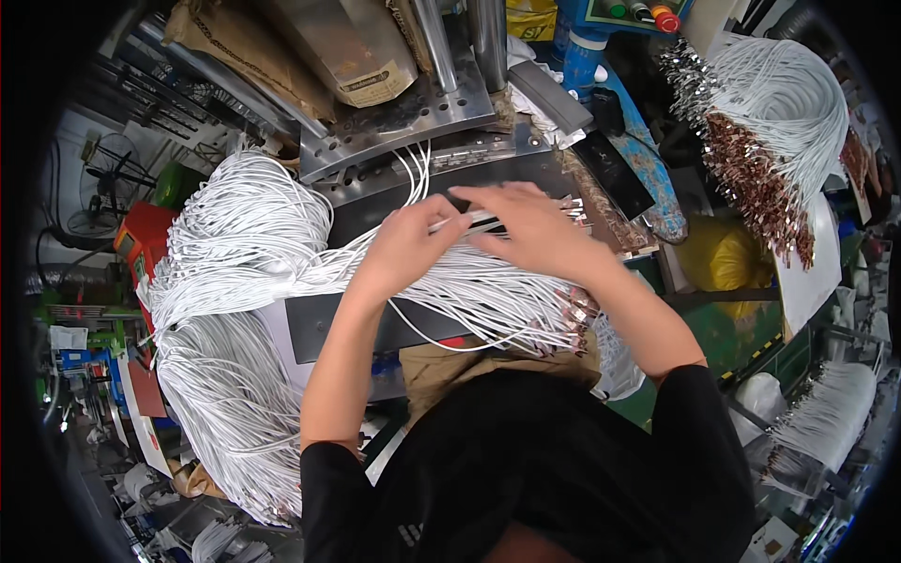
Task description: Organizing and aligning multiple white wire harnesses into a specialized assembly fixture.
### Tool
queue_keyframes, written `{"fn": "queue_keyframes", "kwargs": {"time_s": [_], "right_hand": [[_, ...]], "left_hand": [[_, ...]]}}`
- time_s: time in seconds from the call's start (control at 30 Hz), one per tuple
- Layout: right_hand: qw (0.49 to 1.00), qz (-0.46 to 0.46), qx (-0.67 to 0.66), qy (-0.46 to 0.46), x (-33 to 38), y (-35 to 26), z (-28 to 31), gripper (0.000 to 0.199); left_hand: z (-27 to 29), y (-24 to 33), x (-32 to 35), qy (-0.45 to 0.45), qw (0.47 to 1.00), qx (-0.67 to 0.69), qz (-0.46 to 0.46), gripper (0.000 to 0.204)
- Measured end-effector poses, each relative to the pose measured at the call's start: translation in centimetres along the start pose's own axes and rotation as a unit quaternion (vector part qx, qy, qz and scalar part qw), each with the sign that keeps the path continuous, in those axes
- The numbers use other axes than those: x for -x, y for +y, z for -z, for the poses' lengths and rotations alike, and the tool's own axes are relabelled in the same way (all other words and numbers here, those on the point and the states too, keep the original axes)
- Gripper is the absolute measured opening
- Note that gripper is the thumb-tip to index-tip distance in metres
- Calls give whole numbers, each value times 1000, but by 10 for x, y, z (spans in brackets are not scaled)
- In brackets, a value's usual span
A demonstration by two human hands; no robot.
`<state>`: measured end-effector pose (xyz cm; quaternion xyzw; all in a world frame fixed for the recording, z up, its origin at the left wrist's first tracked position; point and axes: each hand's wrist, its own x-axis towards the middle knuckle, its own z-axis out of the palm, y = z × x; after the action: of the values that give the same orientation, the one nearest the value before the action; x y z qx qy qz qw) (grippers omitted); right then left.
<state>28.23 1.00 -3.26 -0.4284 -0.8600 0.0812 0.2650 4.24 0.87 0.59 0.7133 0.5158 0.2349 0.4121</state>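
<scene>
A thick bundle of white cables (488,286) lies in front of me, with small metal and copper-coloured ends at its right. Over its upper side, my left hand (410,242) is closed, with thumb and fingers pinched on a few white cables. Close to its right, my right hand (537,228) bends its fingers and thumb around the same strands, slightly smeared by motion. A few cables rise behind my left hand toward the press's perforated steel plate (399,127). The fingers partly hide the strands between both hands.
Large coiled cable bundles (249,211) pile up at left, and another heap (779,103) stands at far right. Steel posts (435,42) rise from the press. A dark phone (615,174) lies right of it. Red and green buttons (664,19) sit at the top.
</scene>
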Motion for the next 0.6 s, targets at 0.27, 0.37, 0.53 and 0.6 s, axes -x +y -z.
{"fn": "queue_keyframes", "kwargs": {"time_s": [0.27,0.37,0.53,0.6], "right_hand": [[993,77,77,-35,14,5,9,33],[967,245,21,-61,6,-1,-2,31],[890,-208,-405,29,-15,20,-5,32],[886,-67,-418,-190,-11,-15,-8,37]], "left_hand": [[-49,7,47,-217,908,291,208,29],[-62,-4,44,-223,851,428,206,31],[-71,-5,24,-177,882,383,209,31],[-71,-7,14,-172,886,377,207,31]]}}
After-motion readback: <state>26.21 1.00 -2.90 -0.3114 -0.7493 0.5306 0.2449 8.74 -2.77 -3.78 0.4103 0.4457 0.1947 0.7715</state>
